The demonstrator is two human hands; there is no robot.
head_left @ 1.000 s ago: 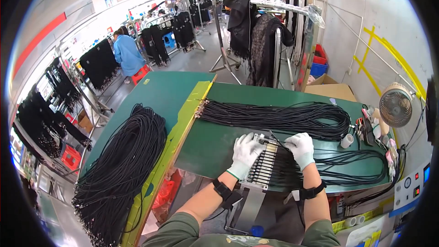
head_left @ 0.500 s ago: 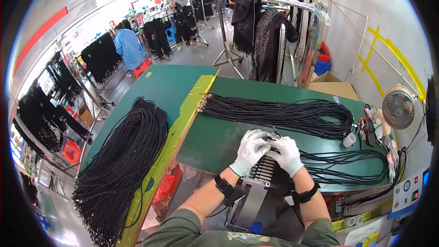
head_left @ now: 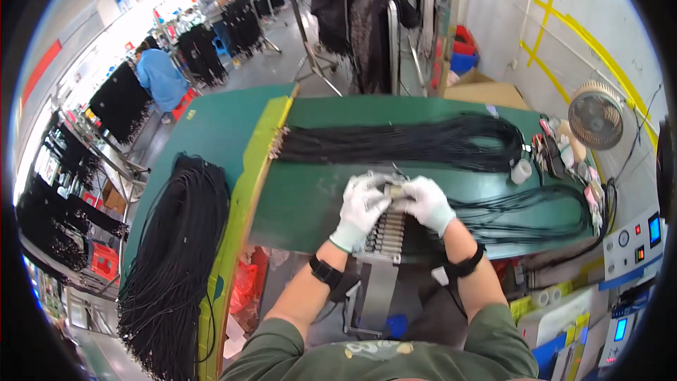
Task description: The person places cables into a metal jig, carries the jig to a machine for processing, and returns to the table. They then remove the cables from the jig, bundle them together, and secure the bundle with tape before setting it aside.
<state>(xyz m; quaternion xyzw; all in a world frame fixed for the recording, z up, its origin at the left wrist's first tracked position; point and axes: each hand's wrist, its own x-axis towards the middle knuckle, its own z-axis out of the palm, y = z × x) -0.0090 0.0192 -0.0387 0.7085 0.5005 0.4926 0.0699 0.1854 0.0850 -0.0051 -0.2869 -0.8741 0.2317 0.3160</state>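
Observation:
Both my hands wear white gloves and come together over a slotted metal fixture (head_left: 388, 234) at the table's near edge. My left hand (head_left: 361, 206) is closed, with thumb and fingers pinched at the fixture's far end. From the other side, my right hand (head_left: 429, 204) is also pinched, its fingertips close to the left ones. A small pale piece (head_left: 394, 191) shows between the fingertips; its kind is too small to tell. Several light-coloured bars lie in a row along the fixture. A looped bundle of black cords (head_left: 522, 215) lies just right of my right hand.
The green table (head_left: 296, 204) carries a long cord bundle (head_left: 402, 142) at the back and another pile (head_left: 180, 240) left of a yellow-green strip (head_left: 243, 190). A white spool (head_left: 521, 171), hand tools and a fan (head_left: 596, 114) stand right. Two people work among racks behind.
The whole view has turned, so the table and racks sit further left and higher. My hands stay together at the fixture's far end, still pinched.

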